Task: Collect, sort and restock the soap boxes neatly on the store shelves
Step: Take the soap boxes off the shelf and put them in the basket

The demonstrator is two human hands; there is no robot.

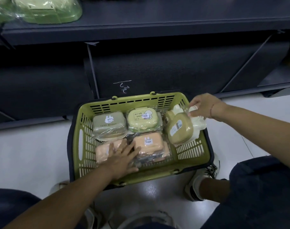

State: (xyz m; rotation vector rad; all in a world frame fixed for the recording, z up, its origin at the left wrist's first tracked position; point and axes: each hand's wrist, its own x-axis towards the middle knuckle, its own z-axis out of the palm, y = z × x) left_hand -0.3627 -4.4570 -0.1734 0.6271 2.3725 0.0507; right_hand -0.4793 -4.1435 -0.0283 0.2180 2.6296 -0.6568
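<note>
Over the near-left corner of a slatted green plastic basket, the left hand is laid flat, fingers spread, on a film-wrapped peach soap box. The right hand is curled round a cream wrapped soap box at the right rim. Collecting is judged to be in hand. Next, the cream box must be settled without toppling the tilted tan soap box touching it. The dark metal shelf above is not yet restocked.
</note>
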